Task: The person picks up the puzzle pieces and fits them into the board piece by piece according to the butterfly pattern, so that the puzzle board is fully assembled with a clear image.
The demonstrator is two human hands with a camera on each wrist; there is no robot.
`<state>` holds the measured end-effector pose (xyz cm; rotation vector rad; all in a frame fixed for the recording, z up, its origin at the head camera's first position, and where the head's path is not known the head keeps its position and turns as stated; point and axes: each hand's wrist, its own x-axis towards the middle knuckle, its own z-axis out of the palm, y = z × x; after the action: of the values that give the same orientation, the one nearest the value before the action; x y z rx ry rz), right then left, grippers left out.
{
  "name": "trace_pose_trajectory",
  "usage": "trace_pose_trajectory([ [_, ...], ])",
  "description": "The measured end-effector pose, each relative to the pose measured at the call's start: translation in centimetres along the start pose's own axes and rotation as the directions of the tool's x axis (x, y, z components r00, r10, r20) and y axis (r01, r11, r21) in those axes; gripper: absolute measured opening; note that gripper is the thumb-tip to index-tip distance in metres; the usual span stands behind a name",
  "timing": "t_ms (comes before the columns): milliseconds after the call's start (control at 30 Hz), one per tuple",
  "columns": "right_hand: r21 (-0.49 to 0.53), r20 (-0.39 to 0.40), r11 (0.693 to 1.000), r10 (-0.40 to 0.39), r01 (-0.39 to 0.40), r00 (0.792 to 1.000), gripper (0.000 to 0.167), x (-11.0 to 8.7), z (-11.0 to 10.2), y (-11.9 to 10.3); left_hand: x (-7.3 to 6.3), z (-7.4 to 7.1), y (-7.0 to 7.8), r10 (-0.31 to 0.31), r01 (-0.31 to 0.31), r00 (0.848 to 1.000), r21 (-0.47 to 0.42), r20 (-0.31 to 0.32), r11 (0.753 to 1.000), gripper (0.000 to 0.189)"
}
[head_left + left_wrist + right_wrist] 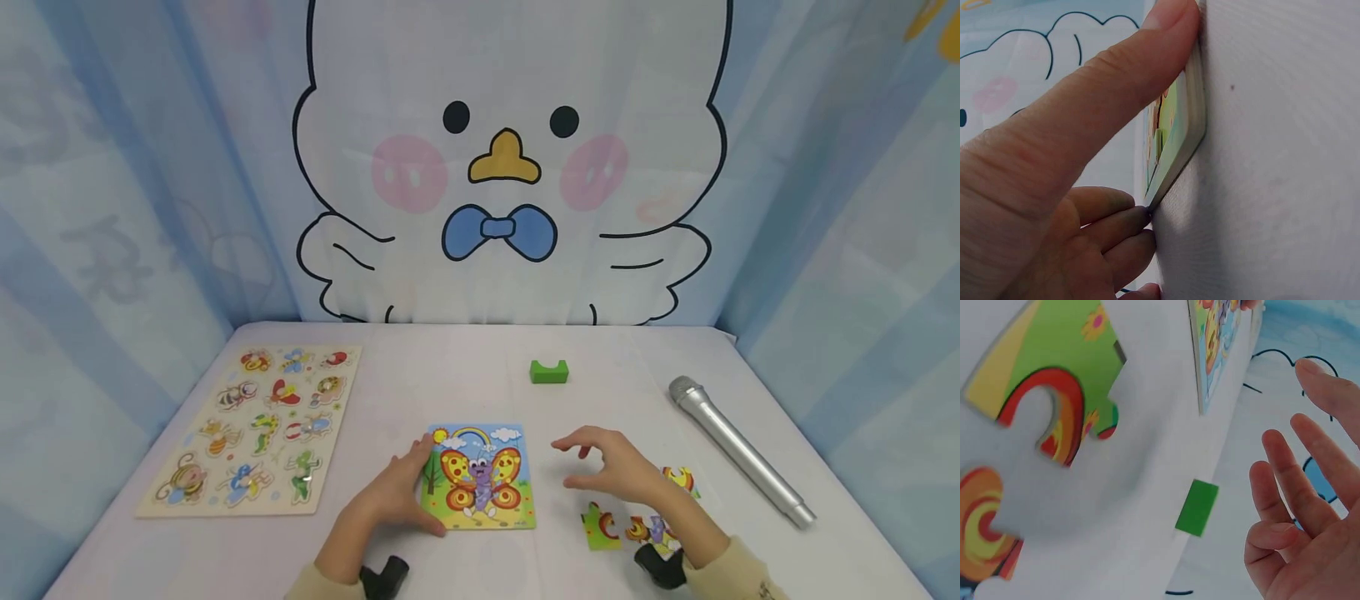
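A square butterfly puzzle board (480, 483) lies flat on the table in the head view. My left hand (390, 498) holds it at its left side, the thumb on the near edge and the fingers along the left edge. In the left wrist view, the thumb (1110, 78) presses the board's pale rim. My right hand (618, 471) hovers right of the board, thumb and fingers parted around nothing. Below and beside its wrist lie loose puzzle pieces: a green one (598, 540), a multicoloured one (654, 528) and another (681, 478), partly covered by the forearm.
An insect peg puzzle board (262, 450) lies on the left. Behind the butterfly board stands a green notched block (550, 375). A silver microphone (738, 450) lies at the right. A printed curtain (502, 292) hangs behind the white table (420, 367).
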<state>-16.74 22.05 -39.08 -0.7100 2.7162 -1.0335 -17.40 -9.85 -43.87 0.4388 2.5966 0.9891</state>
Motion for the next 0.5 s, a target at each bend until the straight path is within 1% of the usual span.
trace_pose_trajectory([
  [167, -0.046, -0.070, 0.999, 0.008, -0.011, 0.997, 0.043, -2.1, -1.6, 1.4, 0.0, 0.0, -0.1, 0.006, -0.006, 1.000, 0.001, -0.009, 1.000, 0.123],
  [333, -0.079, -0.124, 0.994, 0.069, -0.079, 0.990, 0.043, -4.3, -3.1, 3.2, 0.0, 0.0, -0.2, 0.018, -0.017, 1.000, 0.002, -0.016, 1.000, 0.122],
  [500, -0.135, -0.165, 0.983, 0.103, -0.126, 0.981, 0.041, -6.2, -4.2, 5.0, 0.1, 0.0, -0.3, 0.017, -0.017, 1.000, 0.004, -0.008, 1.000, 0.123],
])
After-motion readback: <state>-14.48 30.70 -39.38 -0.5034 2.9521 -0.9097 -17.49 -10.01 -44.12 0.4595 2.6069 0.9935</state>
